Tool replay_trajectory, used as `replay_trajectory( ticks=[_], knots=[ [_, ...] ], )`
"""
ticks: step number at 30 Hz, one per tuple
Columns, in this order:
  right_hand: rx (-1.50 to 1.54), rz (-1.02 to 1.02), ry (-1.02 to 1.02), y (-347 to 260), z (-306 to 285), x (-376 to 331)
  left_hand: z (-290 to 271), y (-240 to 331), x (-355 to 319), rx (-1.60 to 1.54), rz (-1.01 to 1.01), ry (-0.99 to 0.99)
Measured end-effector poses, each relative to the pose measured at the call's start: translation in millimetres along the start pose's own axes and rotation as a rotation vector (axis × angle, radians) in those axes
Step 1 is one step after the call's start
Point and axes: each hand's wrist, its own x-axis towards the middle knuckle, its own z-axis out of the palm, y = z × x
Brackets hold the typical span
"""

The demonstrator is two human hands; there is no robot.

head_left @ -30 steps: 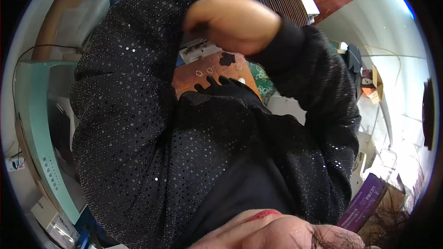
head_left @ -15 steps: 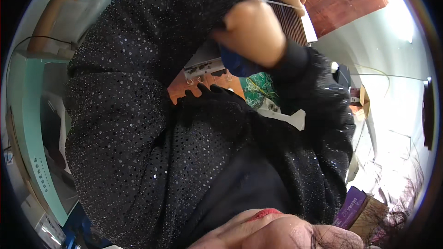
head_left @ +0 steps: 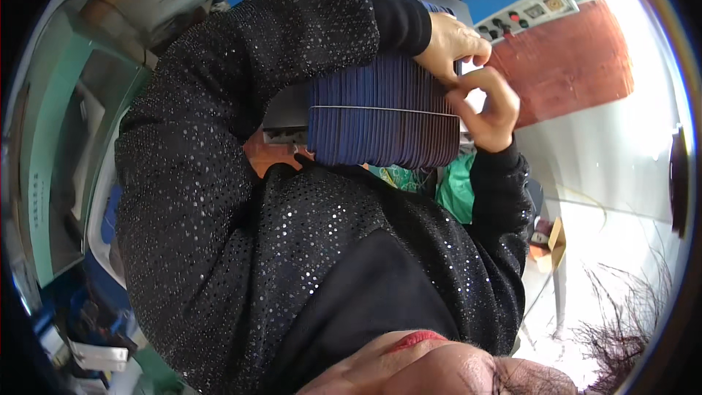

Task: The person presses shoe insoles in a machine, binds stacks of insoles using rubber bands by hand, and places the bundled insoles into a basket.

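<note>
A long stack of thin dark blue and brown pieces (head_left: 358, 132) stands on edge in front of me. A thin white cord (head_left: 365, 108) runs across it lengthwise. At the stack's right end, my left hand (head_left: 453, 44) reaches over from the far side, fingers bent and closed. Beside it, my right hand (head_left: 491, 111) bends its thumb and forefinger inward in a closed ring near the cord's end. The fingertips of both hands come close together there. What they pinch is too small and blurred to make out.
Under the stack is a grey machine table (head_left: 285, 110). Beyond my hands, a control panel (head_left: 523, 18) carries several buttons, with a reddish board (head_left: 570, 62) beside it. A green bag (head_left: 458, 186) hangs by my right forearm. At left stands a pale green frame (head_left: 55, 146).
My right hand has come away from above the stack to its right end, beside my left hand. More of the stack, the cord and the control panel now shows.
</note>
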Motion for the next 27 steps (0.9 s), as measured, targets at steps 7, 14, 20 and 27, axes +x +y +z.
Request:
replay_trajectory(
  ticks=[7, 14, 20, 27],
  knots=[
    [-0.149, -0.356, -0.323, 43.4, -6.3, 19.7, -25.2, -20.9, 24.3, 0.12, -0.02, 0.23],
    [0.035, -0.319, -0.246, 59.6, -33.0, 39.1, -62.4, 52.2, -89.7, 0.419, -0.444, 0.492],
    [0.029, -0.762, -0.493, 63.8, 28.6, 163.0, 28.5, 116.7, -183.5, 0.009, -0.875, 0.616],
    [-0.049, -0.863, -0.905, 90.2, 128.5, 199.5, 59.6, 118.5, -172.2, 0.164, -0.914, 0.786]
  ],
)
